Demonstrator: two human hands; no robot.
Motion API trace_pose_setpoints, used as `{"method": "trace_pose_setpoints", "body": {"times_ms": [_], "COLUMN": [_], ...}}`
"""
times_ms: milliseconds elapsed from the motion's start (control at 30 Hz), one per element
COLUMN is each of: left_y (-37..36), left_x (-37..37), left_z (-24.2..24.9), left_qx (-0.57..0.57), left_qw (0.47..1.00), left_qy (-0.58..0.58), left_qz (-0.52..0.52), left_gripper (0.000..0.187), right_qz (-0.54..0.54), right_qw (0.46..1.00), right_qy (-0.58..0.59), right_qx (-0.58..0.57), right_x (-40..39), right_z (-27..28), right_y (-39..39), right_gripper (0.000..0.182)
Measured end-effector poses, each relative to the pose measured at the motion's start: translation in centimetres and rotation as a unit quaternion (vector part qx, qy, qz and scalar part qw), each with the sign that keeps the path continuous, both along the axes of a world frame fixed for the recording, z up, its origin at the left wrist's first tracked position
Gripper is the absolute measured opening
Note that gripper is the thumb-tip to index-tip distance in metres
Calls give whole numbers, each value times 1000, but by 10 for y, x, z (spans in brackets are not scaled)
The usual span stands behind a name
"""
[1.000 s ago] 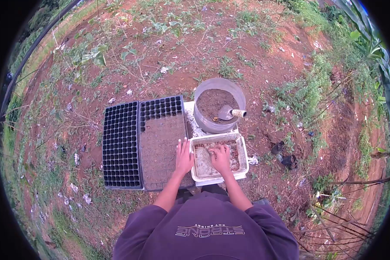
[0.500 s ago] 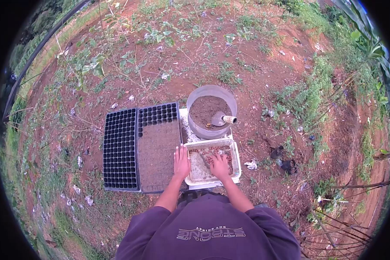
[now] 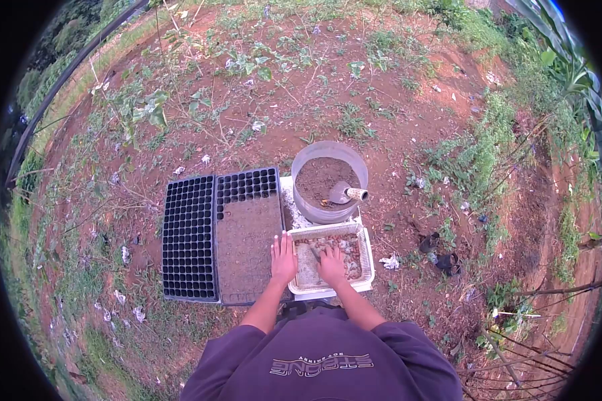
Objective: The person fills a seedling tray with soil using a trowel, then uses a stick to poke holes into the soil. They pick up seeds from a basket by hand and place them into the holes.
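A shallow cream plastic tray (image 3: pixel 368 257) sits in front of me, with small reddish-brown bits and pale residue scattered inside. My right hand (image 3: pixel 332 267) is down in it, fingers forward among the bits. A thin dark stick (image 3: pixel 315 253) juts out by its thumb and appears to be gripped there. My left hand (image 3: pixel 284 259) lies flat with fingers extended, along the tray's left rim and the edge of the soil-filled seedling tray (image 3: pixel 247 240). That black tray's far cells show dark hollows.
An empty-celled black seedling tray (image 3: pixel 189 237) lies farther left. Behind the cream tray stands a round translucent tub (image 3: pixel 301 200) of soil with a trowel (image 3: pixel 348 194) resting in it. Weeds, litter and dark shoes (image 3: pixel 447 263) are on the ground around.
My right hand has shifted slightly left inside the cream tray, and the stick has moved and tilted with it. My left hand stays at the rim. The whole view has moved slightly.
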State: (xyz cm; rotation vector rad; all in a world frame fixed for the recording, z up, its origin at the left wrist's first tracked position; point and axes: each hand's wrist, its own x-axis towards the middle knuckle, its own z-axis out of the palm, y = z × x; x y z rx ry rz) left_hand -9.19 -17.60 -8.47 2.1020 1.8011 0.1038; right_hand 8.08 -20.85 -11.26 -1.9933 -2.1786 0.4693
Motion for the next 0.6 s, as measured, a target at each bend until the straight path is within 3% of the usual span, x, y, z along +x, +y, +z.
{"method": "trace_pose_setpoints", "body": {"times_ms": [433, 600], "left_y": [1, 1], "left_x": [0, 1], "left_z": [0, 0], "left_qx": [-27, -28], "left_qw": [1000, 1000], "left_qy": [6, 4], "left_qz": [-1, 8], "left_gripper": [75, 77], "right_qz": [-35, -59], "right_qw": [999, 997], "right_qy": [20, 49], "right_qx": [11, 14], "right_x": [-7, -1], "right_z": [-3, -10], "right_y": [2, 2], "right_gripper": [39, 27]}}
